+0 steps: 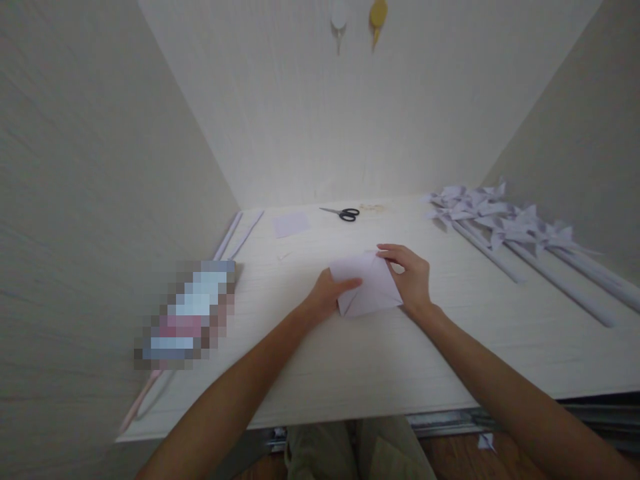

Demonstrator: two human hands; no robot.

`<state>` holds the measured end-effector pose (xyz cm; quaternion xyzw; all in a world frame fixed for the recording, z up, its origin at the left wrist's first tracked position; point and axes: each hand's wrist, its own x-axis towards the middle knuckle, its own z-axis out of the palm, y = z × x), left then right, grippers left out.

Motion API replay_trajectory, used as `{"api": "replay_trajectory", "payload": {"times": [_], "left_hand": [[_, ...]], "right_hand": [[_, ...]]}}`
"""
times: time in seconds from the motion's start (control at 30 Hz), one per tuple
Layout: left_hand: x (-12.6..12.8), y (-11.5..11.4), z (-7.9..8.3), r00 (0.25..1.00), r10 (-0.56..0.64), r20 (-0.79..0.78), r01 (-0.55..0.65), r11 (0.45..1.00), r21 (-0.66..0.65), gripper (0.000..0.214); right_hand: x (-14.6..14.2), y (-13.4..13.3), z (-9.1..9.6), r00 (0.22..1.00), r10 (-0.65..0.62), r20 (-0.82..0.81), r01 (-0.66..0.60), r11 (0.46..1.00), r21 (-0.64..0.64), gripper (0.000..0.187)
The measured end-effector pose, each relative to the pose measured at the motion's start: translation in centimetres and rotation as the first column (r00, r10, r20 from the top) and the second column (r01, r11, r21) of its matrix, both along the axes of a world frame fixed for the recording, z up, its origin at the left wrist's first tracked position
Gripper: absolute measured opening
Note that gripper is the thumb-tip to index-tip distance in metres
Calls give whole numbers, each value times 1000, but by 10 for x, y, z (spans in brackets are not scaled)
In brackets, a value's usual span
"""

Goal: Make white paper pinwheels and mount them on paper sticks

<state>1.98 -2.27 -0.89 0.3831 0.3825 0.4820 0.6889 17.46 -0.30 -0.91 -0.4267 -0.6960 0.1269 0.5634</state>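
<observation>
Had the paper [376,293] spanning the gap, clamped at its left edge by the left hand [325,295], gripped toward its far right corner by the right hand [414,275]!

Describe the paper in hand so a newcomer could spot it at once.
Over the white table, find the left hand and right hand. The paper is the pale sheet between them, left thumb across it, right fingers at its far edge. Its creases show, and unlike the square left of the scissors, it is held.
</observation>
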Motion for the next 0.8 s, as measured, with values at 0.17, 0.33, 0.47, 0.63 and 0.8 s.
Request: {"api": "replay_trajectory", "payload": {"times": [0.17, 0.33, 0.47, 0.63, 0.8], "left_hand": [[-3, 2, -7, 961, 197, -192, -181, 979, 100, 36], [-6, 3, -5, 896, 339, -286, -300, 938, 172, 33], [-7, 4, -4, 895, 338, -290, -300, 939, 170, 33], [-7, 5, -7, 924, 285, -256, -261, 957, 124, 31], [-7, 5, -9, 955, 206, -212, -189, 977, 97, 30]], "right_hand": [[-2, 10, -4, 897, 42, -441, -209, 918, -338, 21], [-6, 13, -4, 795, 41, -605, -377, 815, -440, 17], [-12, 8, -5, 835, 57, -547, -356, 814, -459, 24], [-12, 5, -6, 885, 55, -463, -281, 856, -434, 23], [-10, 4, -5, 924, -17, -382, -138, 917, -375, 23]]}}
